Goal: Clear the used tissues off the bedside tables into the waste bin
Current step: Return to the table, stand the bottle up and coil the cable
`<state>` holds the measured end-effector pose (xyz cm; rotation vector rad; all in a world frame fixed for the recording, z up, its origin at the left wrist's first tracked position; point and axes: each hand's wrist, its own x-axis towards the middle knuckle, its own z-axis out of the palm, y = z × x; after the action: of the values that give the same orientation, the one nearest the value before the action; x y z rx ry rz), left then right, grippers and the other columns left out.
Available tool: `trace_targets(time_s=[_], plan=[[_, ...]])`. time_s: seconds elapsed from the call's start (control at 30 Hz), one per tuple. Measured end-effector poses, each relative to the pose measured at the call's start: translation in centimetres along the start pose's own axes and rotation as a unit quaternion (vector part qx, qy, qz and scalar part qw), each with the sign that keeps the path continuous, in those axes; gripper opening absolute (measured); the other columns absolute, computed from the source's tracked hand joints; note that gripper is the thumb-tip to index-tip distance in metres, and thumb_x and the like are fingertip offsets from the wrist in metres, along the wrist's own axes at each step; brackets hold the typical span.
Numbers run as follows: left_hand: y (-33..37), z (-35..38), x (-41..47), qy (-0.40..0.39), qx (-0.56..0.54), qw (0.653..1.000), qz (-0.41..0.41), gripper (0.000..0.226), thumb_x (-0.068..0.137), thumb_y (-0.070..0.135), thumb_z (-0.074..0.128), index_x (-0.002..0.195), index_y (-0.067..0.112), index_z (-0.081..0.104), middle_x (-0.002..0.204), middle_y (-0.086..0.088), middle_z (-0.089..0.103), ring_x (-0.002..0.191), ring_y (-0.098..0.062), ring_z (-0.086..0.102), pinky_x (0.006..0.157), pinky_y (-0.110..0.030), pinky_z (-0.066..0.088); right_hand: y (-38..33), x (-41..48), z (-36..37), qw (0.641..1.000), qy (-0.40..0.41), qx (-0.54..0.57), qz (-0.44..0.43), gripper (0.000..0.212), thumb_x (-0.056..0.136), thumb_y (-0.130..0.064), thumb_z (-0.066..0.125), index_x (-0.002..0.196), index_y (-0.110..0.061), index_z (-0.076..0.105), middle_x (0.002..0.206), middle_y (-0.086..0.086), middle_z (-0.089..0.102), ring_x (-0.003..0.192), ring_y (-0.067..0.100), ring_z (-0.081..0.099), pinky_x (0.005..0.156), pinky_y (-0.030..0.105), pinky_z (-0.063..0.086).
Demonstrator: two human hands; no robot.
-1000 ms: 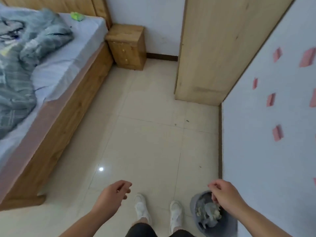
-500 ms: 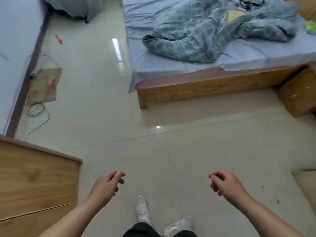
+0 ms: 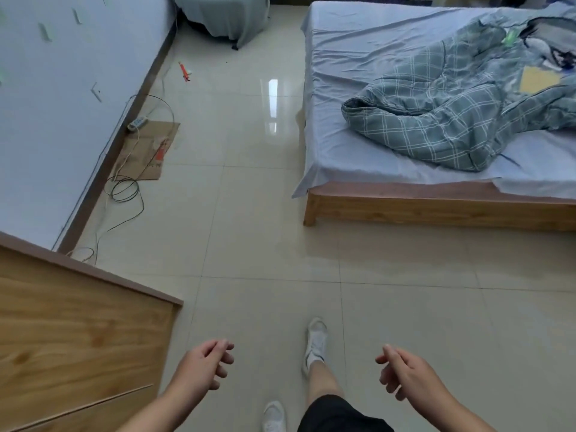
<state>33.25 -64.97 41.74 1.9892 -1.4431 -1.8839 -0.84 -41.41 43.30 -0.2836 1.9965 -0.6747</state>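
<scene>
Both hands are empty and this looks like a walking stretch between pickups, not a grasp or a drop. The left hand [image 3: 202, 366], at the lower middle of the frame, has its fingers loosely curled with the thumb near the fingertips and nothing between them. The right hand [image 3: 405, 372], lower right, hangs the same way, slack and holding nothing. One white shoe [image 3: 316, 338] is set ahead of the other on the tiled floor [image 3: 265, 229], which reads as a stride. No used tissues, bedside table or waste bin show anywhere in the frame, so which way a tissue lies and where its long axis runs cannot be told. What does show is the bed [image 3: 405, 207] at the right with a checked quilt [image 3: 436, 120] bunched at the upper right, a wooden cabinet [image 3: 78, 338] at the lower left, and a flat piece of cardboard [image 3: 149, 151] with a loose cable [image 3: 124, 188] along the left wall. The next move probably calls for rounding the foot of the bed to look for a table on its far side, then pinching up whatever tissue lies there.
</scene>
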Motion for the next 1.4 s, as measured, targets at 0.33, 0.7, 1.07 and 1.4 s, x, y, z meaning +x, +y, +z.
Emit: trace_targets(time_s=[0.33,0.7,1.07,1.4], plan=[[16.8,-2.5,5.9,0.041,0.009,0.998,0.051,0.019,0.108,0.017,0.059,0.106,0.017,0.077,0.094,-0.007,0.076,0.070,-0.015,0.062,0.056,-0.026,0.049,-19.0,16.1,-1.8,0.990,-0.080,-0.113,-0.036,0.037,0.110,-0.037,0.047,0.095,-0.013,0.071,0.068,0.001,0.070,0.056,0.016,0.060,0.054,0.031,0.044],[21.8,-12.4,20.7,0.113,-0.079,0.987,-0.081,0.014,0.105,0.006,0.064,0.104,0.005,0.077,0.092,-0.019,0.075,0.065,-0.025,0.057,0.048,-0.026,0.041,-48.1,28.8,5.0,0.969,-0.100,-0.164,-0.159,0.029,0.108,-0.031,0.051,0.098,-0.015,0.073,0.075,0.001,0.073,0.058,0.007,0.063,0.054,0.023,0.050],[53.9,-20.1,40.3,0.040,0.028,0.995,0.083,0.016,0.106,0.011,0.061,0.107,0.017,0.076,0.097,-0.009,0.077,0.073,-0.018,0.064,0.059,-0.027,0.048,-55.4,40.4,1.8,0.983,-0.048,-0.175,0.004,0.028,0.102,-0.033,0.059,0.082,-0.020,0.074,0.072,0.000,0.078,0.057,0.012,0.069,0.052,0.028,0.053],[72.7,-21.0,56.1,0.052,0.056,0.994,0.076,0.019,0.105,0.017,0.063,0.109,0.027,0.078,0.095,-0.003,0.081,0.079,-0.017,0.071,0.065,-0.030,0.055,-75.8,59.4,-2.4,0.971,-0.070,-0.231,-0.002,0.033,0.105,-0.031,0.053,0.091,-0.008,0.071,0.082,0.004,0.078,0.064,0.011,0.067,0.058,0.023,0.050]])
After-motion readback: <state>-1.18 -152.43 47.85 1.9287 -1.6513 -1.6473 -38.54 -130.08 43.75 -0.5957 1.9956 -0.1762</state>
